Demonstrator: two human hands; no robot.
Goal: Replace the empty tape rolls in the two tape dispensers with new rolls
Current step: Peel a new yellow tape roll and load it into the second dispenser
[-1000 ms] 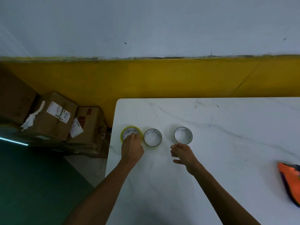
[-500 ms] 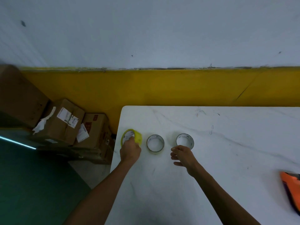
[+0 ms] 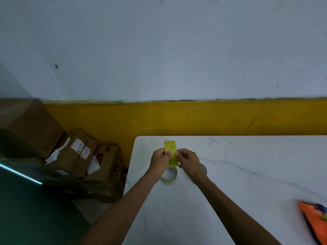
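Yellow roll [image 3: 170, 152] held edge-on above surface [image 3: 247, 174], near its far left corner, outer face toward camera. Left hand [image 3: 160, 160] grips roll's left side, thumb on face; right hand [image 3: 188, 160] pinches right side, fingertips on face. Both hands closed on roll. 2 more rolls flat on surface below hands: clear roll [image 3: 169, 175] under left hand, grey roll [image 3: 203, 169] mostly hidden behind right wrist. Orange dispenser [image 3: 314, 222] at right edge, well apart. Boxes [image 3: 77, 156] on floor left of surface.

Both forearms bare to frame edge; left grip [image 3: 160, 159], right grip [image 3: 188, 159] ungloved.
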